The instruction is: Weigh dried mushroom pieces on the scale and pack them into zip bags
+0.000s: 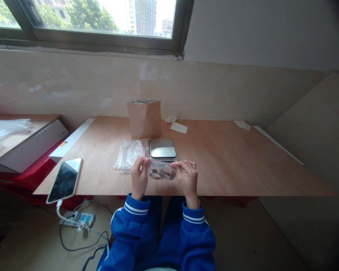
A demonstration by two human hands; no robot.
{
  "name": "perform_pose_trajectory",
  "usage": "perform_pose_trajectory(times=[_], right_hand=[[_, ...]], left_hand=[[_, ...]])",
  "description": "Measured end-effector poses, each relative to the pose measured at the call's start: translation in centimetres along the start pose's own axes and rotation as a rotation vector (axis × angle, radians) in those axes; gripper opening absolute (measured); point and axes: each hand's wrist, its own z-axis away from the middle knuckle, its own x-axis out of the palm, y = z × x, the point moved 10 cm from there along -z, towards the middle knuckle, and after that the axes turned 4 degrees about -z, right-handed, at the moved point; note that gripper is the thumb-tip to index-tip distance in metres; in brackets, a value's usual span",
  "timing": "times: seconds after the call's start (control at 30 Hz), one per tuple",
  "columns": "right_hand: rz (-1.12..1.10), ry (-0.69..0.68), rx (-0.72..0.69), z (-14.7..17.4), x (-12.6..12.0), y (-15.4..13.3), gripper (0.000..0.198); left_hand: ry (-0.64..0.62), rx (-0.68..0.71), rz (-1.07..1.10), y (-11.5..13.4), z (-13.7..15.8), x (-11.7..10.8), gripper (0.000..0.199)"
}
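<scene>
A small clear zip bag [162, 172] with brownish, dark-edged pieces inside hangs between my two hands, above the table's front edge. My left hand [139, 176] pinches its upper left corner, and my right hand [187, 177] pinches the upper right corner. Just beyond the bag lies a kitchen scale [163, 148] with a bare metal plate; its front is partly hidden by the bag and my hands. To the scale's left, a pile of clear plastic bags [130, 153] lies flat. Behind these stands an upright brown paper pouch [145, 120], its top open.
On the wooden table [228, 162], a white card [179, 128] and pale scraps [242, 125] lie toward the back. A phone [64, 180] on the left edge is plugged into a cable. Below it are a power strip [77, 219] and loose cords. A wall rises behind.
</scene>
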Motion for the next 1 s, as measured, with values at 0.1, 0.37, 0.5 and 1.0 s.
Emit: perform_pose_trajectory(times=[0.1, 0.37, 0.5, 1.0], right_hand=[[-0.074, -0.056, 0.09, 0.0, 0.3, 1.4, 0.026], [-0.46, -0.072, 0.413, 0.6, 1.1, 4.6, 0.031], [-0.652, -0.151, 0.503, 1.2, 2.8, 4.3, 0.038], [0.106, 0.242, 0.714, -5.1, -8.5, 23.3, 0.061]], left_hand=[[0.045, -0.123, 0.079, -1.1, 0.1, -0.7, 0.038], [0.22, -0.508, 0.474, -5.1, 1.7, -0.1, 0.048], [0.296, -0.547, 0.517, -5.7, 2.0, -0.2, 0.047], [-0.003, -0.421, 0.172, -5.8, -2.2, -1.4, 0.051]])
